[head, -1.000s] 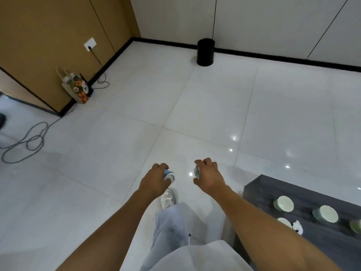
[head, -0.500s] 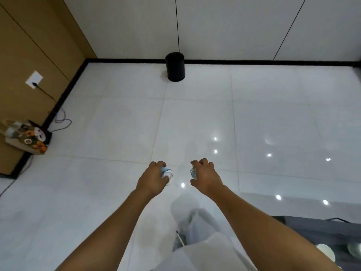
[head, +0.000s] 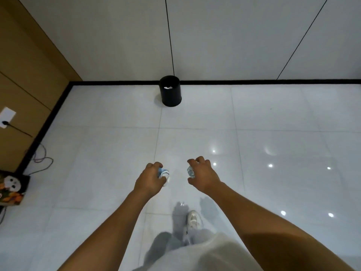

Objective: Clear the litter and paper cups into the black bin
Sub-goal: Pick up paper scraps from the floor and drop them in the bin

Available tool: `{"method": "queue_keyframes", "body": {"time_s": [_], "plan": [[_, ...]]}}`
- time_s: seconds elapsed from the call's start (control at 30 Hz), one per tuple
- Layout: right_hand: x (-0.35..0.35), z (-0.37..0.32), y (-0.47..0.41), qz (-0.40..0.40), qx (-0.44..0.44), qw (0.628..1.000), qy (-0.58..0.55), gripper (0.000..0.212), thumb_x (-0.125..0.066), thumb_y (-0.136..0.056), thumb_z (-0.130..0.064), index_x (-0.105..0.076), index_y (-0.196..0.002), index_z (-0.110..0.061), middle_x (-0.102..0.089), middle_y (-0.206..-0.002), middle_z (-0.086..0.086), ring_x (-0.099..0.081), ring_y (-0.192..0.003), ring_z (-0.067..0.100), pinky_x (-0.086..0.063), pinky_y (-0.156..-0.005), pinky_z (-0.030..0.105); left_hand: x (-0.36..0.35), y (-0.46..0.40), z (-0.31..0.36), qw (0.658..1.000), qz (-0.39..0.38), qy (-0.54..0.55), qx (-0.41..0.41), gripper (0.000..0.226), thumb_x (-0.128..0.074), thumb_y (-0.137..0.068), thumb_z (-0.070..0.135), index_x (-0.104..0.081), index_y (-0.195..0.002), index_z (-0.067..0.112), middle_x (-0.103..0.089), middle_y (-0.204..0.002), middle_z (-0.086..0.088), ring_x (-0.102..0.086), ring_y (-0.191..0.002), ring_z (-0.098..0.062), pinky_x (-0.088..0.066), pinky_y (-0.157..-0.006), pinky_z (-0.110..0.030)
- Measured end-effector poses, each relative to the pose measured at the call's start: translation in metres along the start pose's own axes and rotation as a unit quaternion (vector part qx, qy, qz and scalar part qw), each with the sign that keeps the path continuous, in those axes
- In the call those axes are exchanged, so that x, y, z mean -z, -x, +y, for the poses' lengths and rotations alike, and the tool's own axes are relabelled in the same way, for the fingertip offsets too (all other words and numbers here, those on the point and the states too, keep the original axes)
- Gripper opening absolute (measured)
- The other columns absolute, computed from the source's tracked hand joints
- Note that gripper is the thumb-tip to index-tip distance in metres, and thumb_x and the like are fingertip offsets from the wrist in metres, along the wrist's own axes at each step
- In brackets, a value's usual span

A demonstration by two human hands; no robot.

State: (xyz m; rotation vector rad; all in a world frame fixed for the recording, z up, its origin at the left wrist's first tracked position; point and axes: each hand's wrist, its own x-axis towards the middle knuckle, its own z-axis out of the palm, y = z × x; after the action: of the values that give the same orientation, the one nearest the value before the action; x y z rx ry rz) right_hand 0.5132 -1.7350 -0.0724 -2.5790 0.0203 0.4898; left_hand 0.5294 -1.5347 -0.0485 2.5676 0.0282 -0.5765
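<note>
Left hand (head: 149, 179) and right hand (head: 203, 176) mostly hide what look like cups.

Dim, soft; ceiling-light glare on floor (head: 195, 118) (edges bowed).

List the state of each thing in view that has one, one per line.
Bin: upright on the floor by the wall, open, white litter inside.
Left hand: fingers curled round a blue and white cup.
Right hand: fingers curled round a crumpled cup.
Plug: in the wall socket.
Printed bag: standing on the floor by the wall.
</note>
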Motion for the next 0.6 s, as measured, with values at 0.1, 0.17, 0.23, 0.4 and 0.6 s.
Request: {"method": "queue_keyframes", "body": {"time_s": [0.1, 0.17, 0.23, 0.4, 0.6], "plan": [[0.030, 0.002, -0.053, -0.006, -0.012, 1.000, -0.002, 0.061, -0.062, -0.084, -0.020, -0.040, -0.140, -0.021, -0.038, -0.133, 0.006, -0.036, -0.121, 0.027, -0.048, -0.085, 0.035, 0.021, -0.053, 0.014, 1.000, -0.005, 0.019, 0.005, 0.036, -0.063, -0.087, 0.023, -0.052, -0.121, 0.017, -0.050, -0.123, -0.006, -0.055, -0.103, -0.023, -0.044, -0.084, -0.028], [0.044, 0.002, -0.089, -0.007, -0.022, 1.000, -0.004, 0.061, -0.062, -0.084, -0.020, -0.040, -0.140, -0.021, -0.038, -0.133, 0.006, -0.036, -0.121, 0.027, -0.048, -0.085, 0.035, 0.034, -0.089, 0.019, 1.000, -0.010, 0.019, 0.005, 0.036, -0.063, -0.087, 0.022, -0.052, -0.121, 0.016, -0.051, -0.123, -0.007, -0.056, -0.104, -0.024, -0.045, -0.085, -0.028], [0.055, 0.002, -0.125, -0.007, -0.028, 1.000, -0.007, 0.061, -0.063, -0.084, -0.021, -0.040, -0.140, -0.022, -0.039, -0.133, 0.006, -0.036, -0.121, 0.026, -0.049, -0.086, 0.035, 0.046, -0.128, 0.024, 1.000, -0.021, 0.016, 0.006, 0.036, -0.063, -0.088, 0.023, -0.052, -0.121, 0.016, -0.051, -0.122, -0.007, -0.057, -0.103, -0.025, -0.046, -0.085, -0.029], [0.083, -0.004, -0.230, -0.012, -0.049, 0.999, -0.012, 0.062, -0.062, -0.083, -0.020, -0.039, -0.140, -0.022, -0.038, -0.134, 0.005, -0.035, -0.123, 0.025, -0.049, -0.087, 0.034, 0.083, -0.245, 0.037, 0.999, -0.031, 0.008, -0.014, 0.041, -0.062, -0.087, 0.025, -0.050, -0.125, 0.017, -0.050, -0.125, -0.006, -0.056, -0.105, -0.025, -0.047, -0.087, -0.032], [0.133, -0.030, -0.377, -0.011, -0.060, 0.998, -0.015, 0.056, -0.064, -0.083, -0.017, -0.045, -0.136, -0.019, -0.042, -0.131, 0.006, -0.039, -0.119, 0.026, -0.049, -0.087, 0.033, 0.155, -0.400, 0.052, 0.999, -0.023, 0.018, -0.019, 0.040, -0.061, -0.089, 0.024, -0.050, -0.126, 0.017, -0.048, -0.128, -0.006, -0.056, -0.105, -0.026, -0.045, -0.084, -0.029]]}}
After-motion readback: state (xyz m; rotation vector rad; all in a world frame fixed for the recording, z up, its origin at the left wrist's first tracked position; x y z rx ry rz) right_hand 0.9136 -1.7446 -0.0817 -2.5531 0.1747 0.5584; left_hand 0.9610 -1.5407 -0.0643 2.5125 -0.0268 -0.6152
